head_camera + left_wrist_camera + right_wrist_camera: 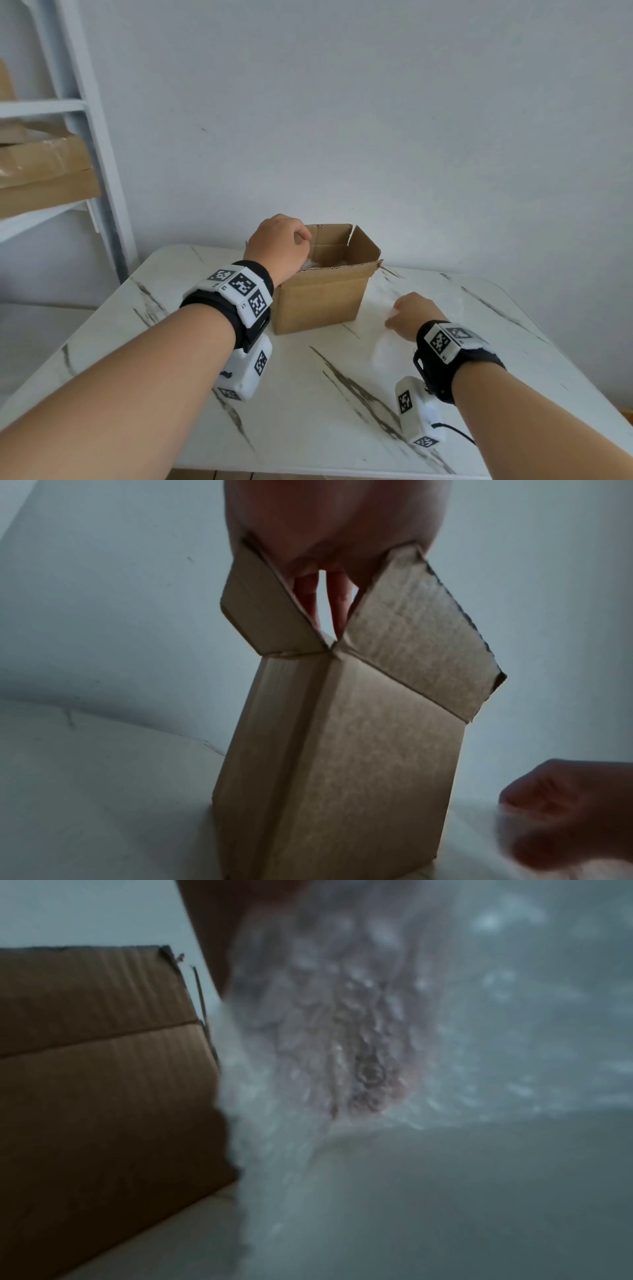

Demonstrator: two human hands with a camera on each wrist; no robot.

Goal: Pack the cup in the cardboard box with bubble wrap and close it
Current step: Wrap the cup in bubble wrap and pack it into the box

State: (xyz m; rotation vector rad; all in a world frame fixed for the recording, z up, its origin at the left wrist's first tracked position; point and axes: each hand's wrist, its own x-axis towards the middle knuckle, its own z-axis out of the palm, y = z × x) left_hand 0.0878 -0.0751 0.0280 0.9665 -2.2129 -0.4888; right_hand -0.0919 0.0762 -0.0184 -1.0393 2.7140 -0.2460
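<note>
The cup cannot be seen; it may lie under the white padding inside the open cardboard box (322, 298), which stands upright on the worktop (342, 394). The left hand (279, 245) reaches down into the box, its grip hidden. Just to the box's right, the right hand (412, 315) pinches a bubble wrap sheet (342, 1042), so it is nearer for carrying that sheet leftward over the opening.

No readable text, brand or number shows; the wrist bands (239, 291) carry only black-and-white square marker patterns.
</note>
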